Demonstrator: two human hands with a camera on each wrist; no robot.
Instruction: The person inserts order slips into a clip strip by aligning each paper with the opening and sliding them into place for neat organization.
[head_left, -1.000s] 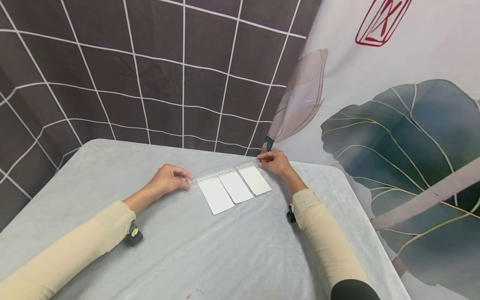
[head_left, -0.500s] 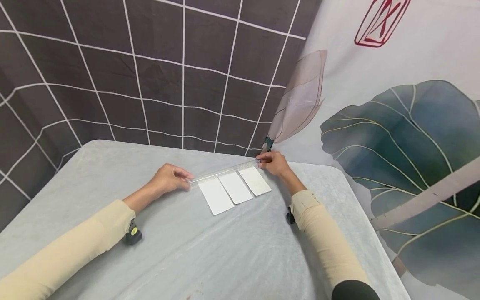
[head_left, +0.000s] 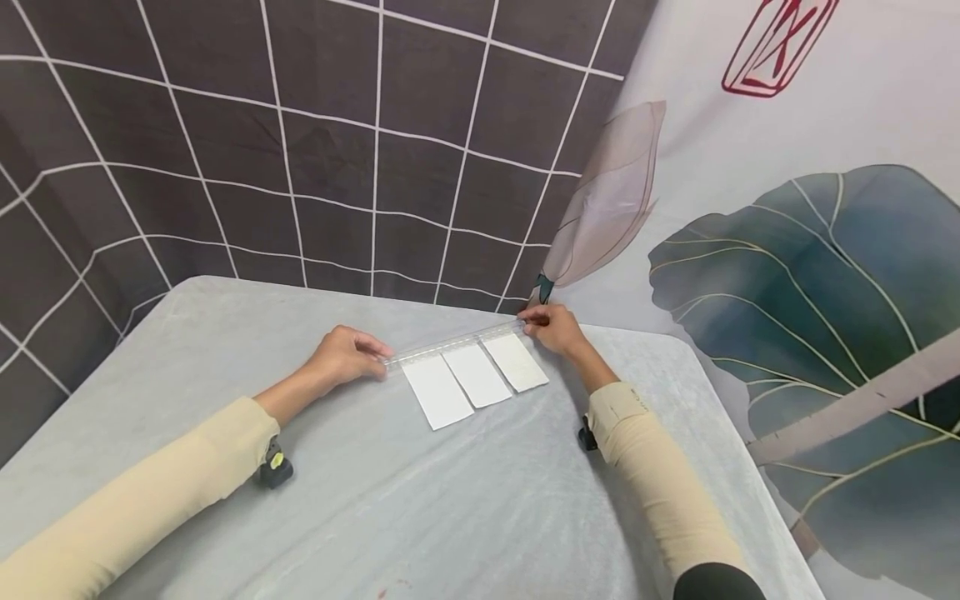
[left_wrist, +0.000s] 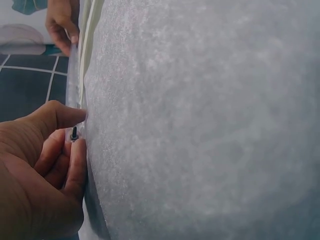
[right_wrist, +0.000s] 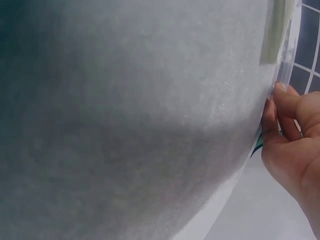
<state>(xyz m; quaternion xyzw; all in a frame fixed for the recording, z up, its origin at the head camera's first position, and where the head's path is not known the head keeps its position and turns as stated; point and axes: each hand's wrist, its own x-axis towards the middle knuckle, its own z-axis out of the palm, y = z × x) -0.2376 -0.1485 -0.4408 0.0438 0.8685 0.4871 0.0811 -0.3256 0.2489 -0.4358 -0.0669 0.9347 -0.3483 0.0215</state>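
A clear ruler [head_left: 457,342] lies slantwise along the top edges of three white paper pieces set side by side: a left one [head_left: 438,392], a middle one [head_left: 477,375] and a right one [head_left: 515,362], the last slightly creamier. My left hand [head_left: 342,358] pinches the ruler's left end between thumb and fingers; in the left wrist view that hand [left_wrist: 50,165] has a small dark spot showing between its fingertips. At the other end, my right hand [head_left: 553,327] pinches the ruler, and the right wrist view shows its thumb and fingers [right_wrist: 287,107] on the clear strip.
A grey cloth [head_left: 360,500] covers the table, whose back edge runs close behind the ruler. Beyond it hangs a dark curtain with a white grid [head_left: 330,167]. A pale cloth with a large leaf print [head_left: 810,275] hangs at the right.
Both hands keep hold of the ruler, and the papers lie as before. The whole head view has shifted slightly, with everything a little further right.
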